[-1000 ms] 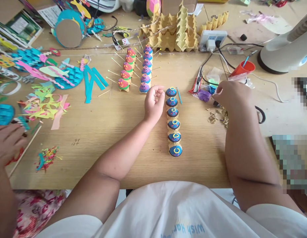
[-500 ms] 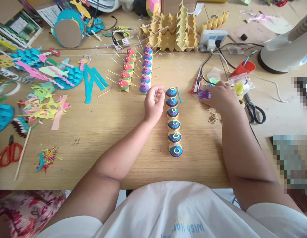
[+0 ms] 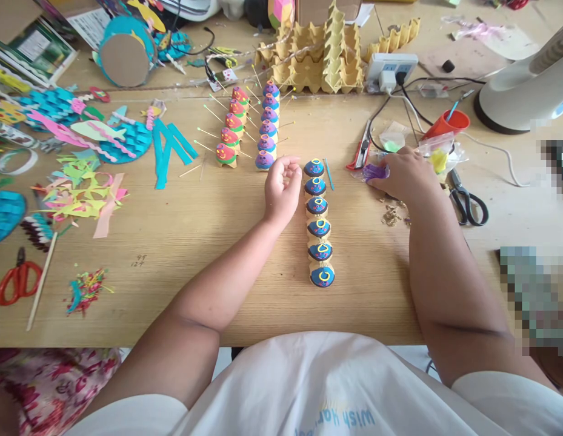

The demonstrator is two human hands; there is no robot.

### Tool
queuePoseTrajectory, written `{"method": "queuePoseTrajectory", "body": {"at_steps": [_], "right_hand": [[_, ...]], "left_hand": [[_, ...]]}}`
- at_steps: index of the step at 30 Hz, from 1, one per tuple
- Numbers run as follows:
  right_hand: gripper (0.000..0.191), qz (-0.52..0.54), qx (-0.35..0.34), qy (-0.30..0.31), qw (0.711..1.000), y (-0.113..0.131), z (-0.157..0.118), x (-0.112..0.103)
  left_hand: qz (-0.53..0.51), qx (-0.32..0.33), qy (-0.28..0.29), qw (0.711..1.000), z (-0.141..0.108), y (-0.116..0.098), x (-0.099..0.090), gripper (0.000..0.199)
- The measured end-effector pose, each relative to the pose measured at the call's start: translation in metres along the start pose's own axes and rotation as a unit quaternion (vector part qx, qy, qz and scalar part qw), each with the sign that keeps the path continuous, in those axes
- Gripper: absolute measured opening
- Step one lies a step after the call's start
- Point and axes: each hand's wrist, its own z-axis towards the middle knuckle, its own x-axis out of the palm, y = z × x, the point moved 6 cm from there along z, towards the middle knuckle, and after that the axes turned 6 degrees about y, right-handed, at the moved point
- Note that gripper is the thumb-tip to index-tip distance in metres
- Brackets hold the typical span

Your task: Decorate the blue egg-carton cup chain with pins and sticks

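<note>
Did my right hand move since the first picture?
Yes. Your right hand moved left across the picture, farther from the red cup, which stayed put. Its fingertips are now at the purple packet.

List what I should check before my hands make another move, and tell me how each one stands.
1. Six blue domes lined up in one row: ok.
2. A yellow ring on every blue dome: ok.
3. Right hand with its fingers at the purple packet: ok. Firm grip: cannot tell.
4. Left hand beside the row, fingers curled; holding nothing: cannot tell.
5. Blue stick lying apart from the row: ok.
6. Black scissors well away from the right hand: not ok, I'd say; they lie close beside it.
</note>
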Motion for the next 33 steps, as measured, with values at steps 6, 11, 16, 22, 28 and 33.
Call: {"method": "queuePoseTrajectory", "body": {"at_steps": [6, 11, 16, 22, 28, 33], "right_hand": [[0.046, 0.01, 0.01, 0.001, 1.0, 0.001, -0.003, -0.002], [0.047, 0.023, 0.017, 0.006, 1.0, -0.003, -0.002, -0.001], [0.035, 0.04, 0.01, -0.019, 0.999, -0.014, -0.001, -0.008], [0.034, 0.083, 0.057, -0.117, 0.988, -0.027, -0.004, -0.021], [0.046, 0.063, 0.021, -0.128, 0.99, -0.009, 0.0, -0.008], [0.041, 0.071, 0.027, -0.124, 0.989, -0.014, 0.009, 0.0]], "left_hand": [[0.006, 0.008, -0.001, 1.0, 0.0, 0.0, 0.001, 0.058], [-0.002, 0.005, 0.005, 1.0, 0.0, 0.002, 0.001, 0.059], [-0.005, 0.004, 0.001, 1.0, 0.0, 0.001, 0.0, 0.062], [0.009, 0.008, 0.004, 1.0, 0.0, 0.003, 0.001, 0.058], [0.011, 0.016, 0.005, 1.0, 0.0, 0.003, 0.001, 0.057], [0.002, 0.016, 0.013, 1.0, 0.001, 0.003, 0.001, 0.056]]}}
